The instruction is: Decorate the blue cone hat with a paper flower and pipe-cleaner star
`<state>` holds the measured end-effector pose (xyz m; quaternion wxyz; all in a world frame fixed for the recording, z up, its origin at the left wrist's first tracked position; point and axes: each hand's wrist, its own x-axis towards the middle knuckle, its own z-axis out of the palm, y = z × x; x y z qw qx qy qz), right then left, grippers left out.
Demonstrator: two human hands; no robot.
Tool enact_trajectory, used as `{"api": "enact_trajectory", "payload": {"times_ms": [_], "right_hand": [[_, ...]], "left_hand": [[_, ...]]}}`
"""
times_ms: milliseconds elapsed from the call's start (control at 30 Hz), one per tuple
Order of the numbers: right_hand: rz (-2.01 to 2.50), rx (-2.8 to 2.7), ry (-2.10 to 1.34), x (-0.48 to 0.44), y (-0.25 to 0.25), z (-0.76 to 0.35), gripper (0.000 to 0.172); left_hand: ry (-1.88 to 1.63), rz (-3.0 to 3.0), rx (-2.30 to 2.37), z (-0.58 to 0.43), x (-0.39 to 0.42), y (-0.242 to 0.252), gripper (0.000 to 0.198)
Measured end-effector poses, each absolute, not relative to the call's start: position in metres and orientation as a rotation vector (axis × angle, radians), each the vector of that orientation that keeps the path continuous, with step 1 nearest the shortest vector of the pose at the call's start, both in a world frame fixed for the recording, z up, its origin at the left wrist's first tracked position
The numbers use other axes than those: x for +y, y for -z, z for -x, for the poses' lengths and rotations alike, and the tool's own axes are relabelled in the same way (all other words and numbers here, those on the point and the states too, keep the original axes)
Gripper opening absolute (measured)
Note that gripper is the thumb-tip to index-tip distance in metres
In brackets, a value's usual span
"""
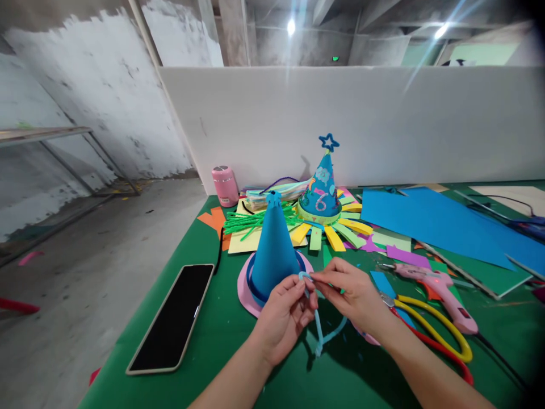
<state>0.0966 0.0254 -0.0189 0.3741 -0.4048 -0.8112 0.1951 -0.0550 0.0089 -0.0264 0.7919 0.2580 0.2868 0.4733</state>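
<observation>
My left hand (284, 314) and my right hand (351, 294) both pinch a light blue pipe cleaner (320, 326), bent into a loop between the fingertips; its tail hangs down over the green table (221, 329). Just beyond the hands stands a plain blue paper cone hat (273, 250) on a pink round brim (244, 289). Further back sits a decorated blue cone hat (321, 190) with a star on top and a "6" on its side.
A black phone (174, 318) lies at the left of the table. A pink glue gun (438, 287), scissors with yellow and red handles (430, 326), a blue paper sheet (438, 224), green pipe cleaners (247, 221) and a pink cylinder (225, 186) lie around. A white partition (340, 119) stands behind.
</observation>
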Motion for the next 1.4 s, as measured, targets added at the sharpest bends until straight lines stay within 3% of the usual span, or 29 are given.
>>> {"api": "enact_trajectory", "payload": {"times_ms": [633,867,1400], "right_hand": [[1.003,-2.111,-0.533,0.023,0.021,-0.095,0.029],[1.070,-2.000,-0.617,0.025,0.021,-0.094,0.016],[0.967,-2.306,-0.592,0.030,0.013,-0.103,0.018]], "left_hand": [[-1.178,-0.811,1.011,0.045,0.008,0.035,0.017],[-1.137,-0.867,1.090,0.045,0.006,0.034,0.024],[-1.103,-0.871,1.073,0.048,0.009,0.035,0.026]]}}
